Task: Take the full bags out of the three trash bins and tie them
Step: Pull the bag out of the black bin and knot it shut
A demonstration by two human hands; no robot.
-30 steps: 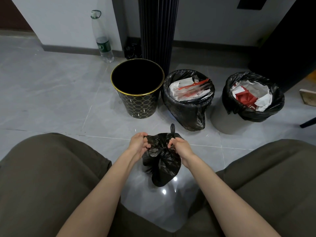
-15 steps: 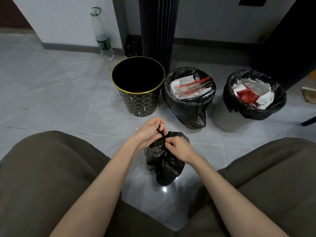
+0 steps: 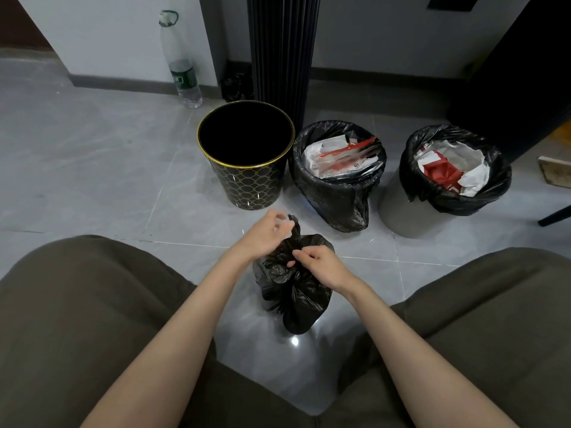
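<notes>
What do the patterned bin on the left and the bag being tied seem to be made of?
The patterned bin: hard, glossy black wall with gold lattice and gold rim; metal or plastic, the look leaves it open. The bag being tied: thin black plastic film, crinkled and gathered, with small shiny highlights.

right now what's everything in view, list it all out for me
loose bag: one, black, floor in front of the row
gold-patterned bin: one, black, left of row, unlined
middle bag: one, black, middle of row, paper inside
right bag: one, black, lining grey bin, red and white paper inside
bottle: one, clear, by wall
column: one, black, behind bins
left hand: one, bare, pinching loose bag's top
right hand: one, bare, gripping loose bag's neck
</notes>
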